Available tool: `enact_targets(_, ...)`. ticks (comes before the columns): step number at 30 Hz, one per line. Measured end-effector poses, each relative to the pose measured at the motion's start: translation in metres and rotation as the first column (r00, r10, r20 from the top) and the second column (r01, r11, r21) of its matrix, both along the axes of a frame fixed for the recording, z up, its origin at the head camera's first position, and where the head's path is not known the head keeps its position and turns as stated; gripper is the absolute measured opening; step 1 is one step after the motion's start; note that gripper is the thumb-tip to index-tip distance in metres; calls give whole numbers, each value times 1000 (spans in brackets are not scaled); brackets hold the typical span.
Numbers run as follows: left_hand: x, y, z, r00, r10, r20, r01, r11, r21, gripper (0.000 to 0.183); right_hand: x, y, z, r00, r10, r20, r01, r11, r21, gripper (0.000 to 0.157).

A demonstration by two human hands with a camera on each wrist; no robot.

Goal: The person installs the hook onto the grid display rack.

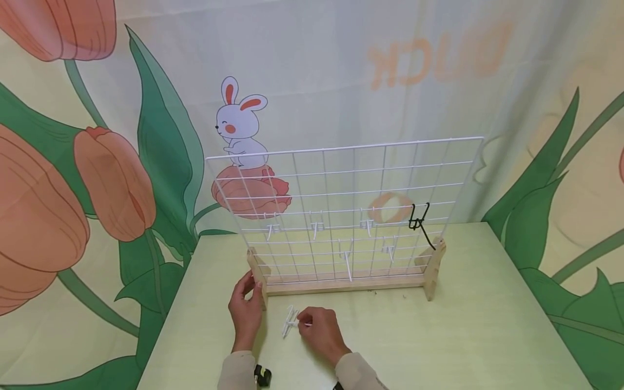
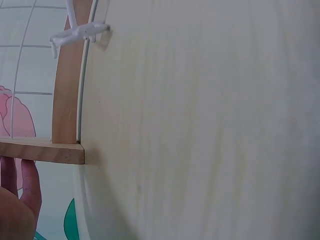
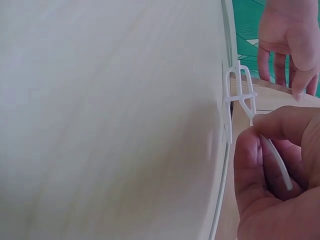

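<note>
My right hand (image 1: 322, 333) pinches the stem of a white wire hook (image 1: 290, 323) between thumb and index finger, low over the table in front of the stand. In the right wrist view, the hook's double-pronged back (image 3: 240, 95) sticks out past the fingertips, and its stem end runs inside the curled fingers. My left hand (image 1: 246, 309) touches the outer face of the wooden left end piece (image 1: 257, 276), its fingers fairly straight in the left wrist view. A white wire grid (image 1: 336, 211) stands upright in this wooden stand.
Several white hooks, one a longer white hook (image 1: 348, 262), hang on the grid. A black hook (image 1: 416, 223) hangs near its right side. The stand's wooden base bar (image 1: 346, 284) crosses the pale table (image 1: 482, 325). A printed curtain (image 1: 312, 65) hangs behind.
</note>
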State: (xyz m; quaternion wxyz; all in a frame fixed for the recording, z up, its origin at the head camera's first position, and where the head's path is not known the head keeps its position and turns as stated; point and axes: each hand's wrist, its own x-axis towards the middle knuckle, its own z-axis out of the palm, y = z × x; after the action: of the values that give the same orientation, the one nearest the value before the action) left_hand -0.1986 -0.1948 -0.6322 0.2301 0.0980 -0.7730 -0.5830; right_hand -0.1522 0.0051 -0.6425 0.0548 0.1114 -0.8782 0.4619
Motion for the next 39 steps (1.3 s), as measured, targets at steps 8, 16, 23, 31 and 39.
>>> enact_targets(8, 0, 0, -1, 1000, 0, -6, 0, 1000, -2, 37, 2, 3, 2, 999, -18, 26, 20, 997, -73, 10)
enact_targets(16, 0, 0, 0, 1000, -3, -10, 3, 1000, 5, 37, 6, 9, 12, 999, -33, 6, 34, 987, -160, 8)
enact_targets(23, 0, 1, 0, 1000, 0, 4, 0, 1000, -10, 37, 7, 14, 29, 998, -48, -27, 40, 969, -242, 12)
enact_targets(31, 0, 0, 1, 1000, -3, -5, 3, 1000, 11, 37, 8, 20, 46, 997, -64, -39, 49, 948, -314, 13)
enact_targets(39, -1, 0, 0, 1000, -16, -10, 16, 1000, 20, 37, 9, 24, 61, 982, -76, -175, 18, 950, -311, 17)
